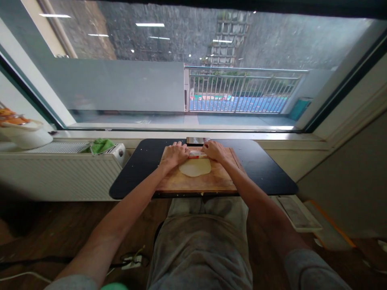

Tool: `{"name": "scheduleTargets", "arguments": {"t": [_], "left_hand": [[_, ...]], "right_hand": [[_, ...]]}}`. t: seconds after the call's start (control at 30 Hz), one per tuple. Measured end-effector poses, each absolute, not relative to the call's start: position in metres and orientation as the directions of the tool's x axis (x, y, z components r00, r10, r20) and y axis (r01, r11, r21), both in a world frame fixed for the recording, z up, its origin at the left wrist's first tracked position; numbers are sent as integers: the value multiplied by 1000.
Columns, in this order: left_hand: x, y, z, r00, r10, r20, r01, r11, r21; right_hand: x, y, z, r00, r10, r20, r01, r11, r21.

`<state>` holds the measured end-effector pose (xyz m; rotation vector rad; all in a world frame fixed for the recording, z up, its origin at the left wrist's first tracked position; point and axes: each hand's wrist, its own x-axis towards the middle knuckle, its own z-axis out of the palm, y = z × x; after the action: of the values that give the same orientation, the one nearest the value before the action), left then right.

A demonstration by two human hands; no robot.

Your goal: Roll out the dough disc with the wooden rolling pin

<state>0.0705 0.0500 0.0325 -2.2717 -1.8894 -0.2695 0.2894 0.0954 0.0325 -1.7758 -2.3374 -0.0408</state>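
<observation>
On a wooden board (pixel 193 186) lies a flat, pale sheet of dough (pixel 195 167), roughly oval. Across its far edge runs a white rolling stick with red print (pixel 197 154), whose middle shows between my hands. My left hand (pixel 177 154) is closed over the left end of the stick, and my right hand (pixel 214 150) grips the right end. My fingers hide both ends. Just beyond the hands, a phone-like dark flat object (pixel 196 141) rests at the table's far edge.
The board sits on a black table (pixel 256 169) against the window sill. Left of it, a white radiator (pixel 60 173) carries a green cloth (pixel 102 146) and a white container (pixel 26 133). A power strip (pixel 132 262) with cables lies on the floor at the left.
</observation>
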Motion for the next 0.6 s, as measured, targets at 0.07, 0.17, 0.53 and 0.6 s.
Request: {"name": "scheduleTargets", "arguments": {"t": [0.07,0.17,0.53,0.6], "left_hand": [[71,54,32,175,956,237,984,-177,-12],[72,55,31,164,960,226,986,-166,-9],[76,33,35,186,952,244,982,-186,-23],[76,32,31,182,948,262,983,-184,-18]], "right_hand": [[289,99,33,-242,955,171,958,263,-113],[288,102,34,-224,962,153,962,244,-126],[288,84,38,-169,982,84,976,178,-122],[288,80,39,-168,982,88,977,178,-117]]}}
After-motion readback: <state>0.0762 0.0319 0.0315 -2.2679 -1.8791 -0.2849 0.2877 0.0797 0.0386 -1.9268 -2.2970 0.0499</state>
